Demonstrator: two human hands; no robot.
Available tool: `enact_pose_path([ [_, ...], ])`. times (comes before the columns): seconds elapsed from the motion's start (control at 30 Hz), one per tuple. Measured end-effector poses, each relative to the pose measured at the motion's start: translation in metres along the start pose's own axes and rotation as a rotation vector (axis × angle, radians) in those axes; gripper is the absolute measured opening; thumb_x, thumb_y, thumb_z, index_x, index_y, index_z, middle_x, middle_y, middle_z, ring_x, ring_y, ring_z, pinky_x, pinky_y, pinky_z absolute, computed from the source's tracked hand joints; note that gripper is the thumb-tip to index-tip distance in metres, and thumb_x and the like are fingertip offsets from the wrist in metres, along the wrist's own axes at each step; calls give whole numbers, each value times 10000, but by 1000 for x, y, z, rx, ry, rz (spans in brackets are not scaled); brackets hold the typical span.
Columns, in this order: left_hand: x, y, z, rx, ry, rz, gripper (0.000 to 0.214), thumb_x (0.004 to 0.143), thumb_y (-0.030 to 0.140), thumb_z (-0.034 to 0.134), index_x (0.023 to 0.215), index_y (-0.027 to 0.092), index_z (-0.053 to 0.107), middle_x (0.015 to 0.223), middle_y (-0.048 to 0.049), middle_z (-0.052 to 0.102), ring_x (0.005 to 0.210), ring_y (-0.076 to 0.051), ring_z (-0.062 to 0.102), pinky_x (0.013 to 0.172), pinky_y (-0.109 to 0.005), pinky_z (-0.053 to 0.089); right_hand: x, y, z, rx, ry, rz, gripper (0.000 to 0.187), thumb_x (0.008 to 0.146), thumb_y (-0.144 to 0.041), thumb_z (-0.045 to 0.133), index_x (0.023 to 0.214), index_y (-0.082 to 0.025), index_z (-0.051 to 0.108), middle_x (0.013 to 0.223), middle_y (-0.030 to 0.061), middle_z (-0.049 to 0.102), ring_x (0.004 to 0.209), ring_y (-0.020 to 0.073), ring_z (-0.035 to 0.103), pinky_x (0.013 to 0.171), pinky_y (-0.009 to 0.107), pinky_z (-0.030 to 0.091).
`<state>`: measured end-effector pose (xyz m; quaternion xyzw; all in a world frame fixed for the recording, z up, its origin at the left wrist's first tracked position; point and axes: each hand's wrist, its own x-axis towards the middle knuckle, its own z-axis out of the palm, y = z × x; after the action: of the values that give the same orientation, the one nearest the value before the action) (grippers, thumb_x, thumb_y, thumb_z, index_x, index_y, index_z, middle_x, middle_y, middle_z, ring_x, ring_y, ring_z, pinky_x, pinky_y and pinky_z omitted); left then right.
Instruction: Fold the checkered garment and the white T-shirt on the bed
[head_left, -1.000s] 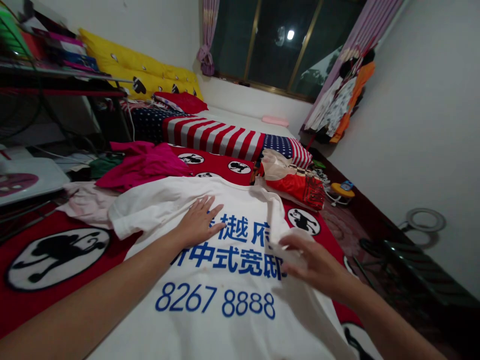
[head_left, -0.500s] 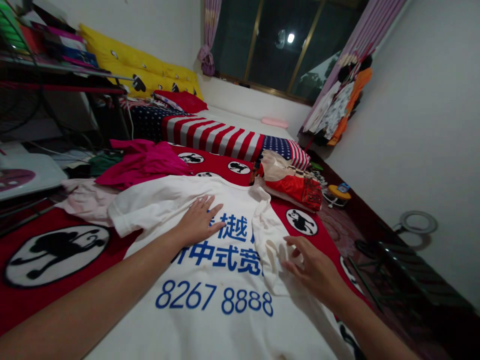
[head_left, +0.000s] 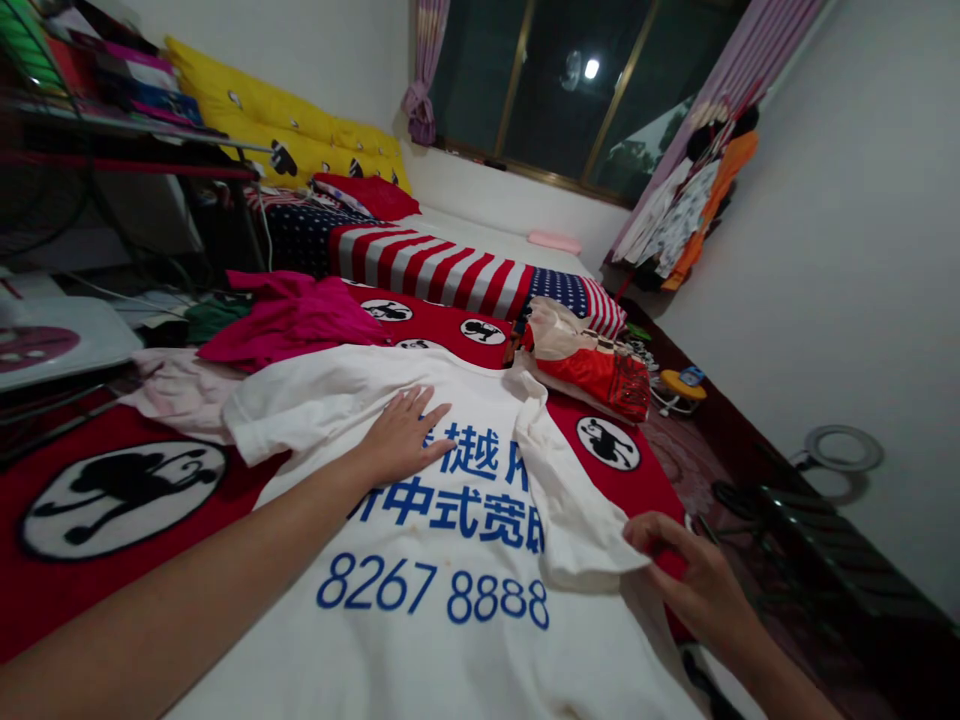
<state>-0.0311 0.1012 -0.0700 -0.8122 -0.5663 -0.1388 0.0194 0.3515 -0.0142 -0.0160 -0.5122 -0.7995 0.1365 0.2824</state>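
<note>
A white T-shirt (head_left: 420, 640) with blue printed characters and digits lies spread on a red blanket (head_left: 90, 560) with black-and-white monkey roundels. My left hand (head_left: 401, 435) rests flat on the shirt's upper middle, fingers stretched out. My right hand (head_left: 694, 580) is at the shirt's right side, fingers curled and pinching the hem of the right sleeve (head_left: 574, 500), which lies folded back over the shirt's edge.
A magenta garment (head_left: 292, 320) and a pale pink one (head_left: 180, 390) lie left of the shirt. Folded red-and-cream clothes (head_left: 592, 365) sit beyond it, then a stars-and-stripes cover (head_left: 450, 265). Yellow pillows (head_left: 277, 140), a cluttered shelf (head_left: 97, 110) and hanging clothes (head_left: 690, 210) line the walls.
My right hand has slid right and toward me, drawing the right sleeve outward and flattening it. My left hand has stayed pressed on the shirt.
</note>
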Motion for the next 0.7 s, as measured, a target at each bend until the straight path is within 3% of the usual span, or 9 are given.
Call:
enact_pose_path([
  [0.1, 0, 0, 1, 2, -3, 2, 681, 891, 642, 349, 1433, 235, 413, 1541, -131, 288, 1429, -322, 211, 1154, -469, 160, -15, -6, 4, -101, -101, -54, 198, 808, -217, 620, 1005, -225, 605, 944, 45, 656, 867, 177, 635, 762, 272, 516],
  [0.17, 0, 0, 1, 7, -4, 3, 682, 893, 643, 343, 1432, 233, 414, 1540, -139, 288, 1428, -321, 212, 1153, -470, 162, -15, -15, 12, -140, -110, -104, 210, 830, -225, 616, 1039, -229, 612, 1028, 67, 638, 939, 185, 628, 793, 276, 515],
  [0.3, 0, 0, 1, 9, 1, 6, 672, 894, 639, 346, 1427, 237, 420, 1537, -130, 298, 1429, -312, 213, 1153, -468, 164, -2, -30, 22, -108, 0, -169, 110, 893, -173, 518, 910, -213, 619, 918, 57, 627, 812, 150, 630, 694, 240, 504],
  [0.4, 0, -1, 1, -1, 5, 3, 674, 890, 641, 355, 1424, 237, 426, 1537, -128, 300, 1428, -316, 215, 1153, -470, 166, 4, -39, 24, -43, 88, -195, 124, 901, -149, 500, 948, -210, 598, 891, 47, 622, 746, 131, 614, 662, 229, 491],
  [0.5, 1, -2, 2, -17, 7, 2, 671, 886, 637, 375, 1423, 238, 429, 1541, -115, 295, 1430, -313, 212, 1156, -467, 159, 2, -46, 27, -60, -23, -142, 188, 862, -159, 541, 1040, -219, 561, 906, 44, 627, 749, 143, 610, 667, 244, 494],
  [0.6, 1, -2, 2, -20, 5, 5, 666, 885, 636, 380, 1419, 241, 434, 1543, -109, 292, 1428, -315, 215, 1155, -468, 164, -3, -49, 35, -209, -179, -52, 332, 753, -186, 654, 1069, -239, 567, 1032, 65, 632, 902, 210, 612, 762, 314, 501],
  [0.7, 0, -2, 2, -7, 9, 7, 669, 887, 639, 367, 1419, 239, 435, 1539, -120, 296, 1425, -318, 223, 1151, -472, 173, -4, -50, 45, -295, -227, -38, 279, 760, -184, 642, 1031, -245, 613, 1091, 75, 628, 971, 240, 594, 817, 361, 483],
])
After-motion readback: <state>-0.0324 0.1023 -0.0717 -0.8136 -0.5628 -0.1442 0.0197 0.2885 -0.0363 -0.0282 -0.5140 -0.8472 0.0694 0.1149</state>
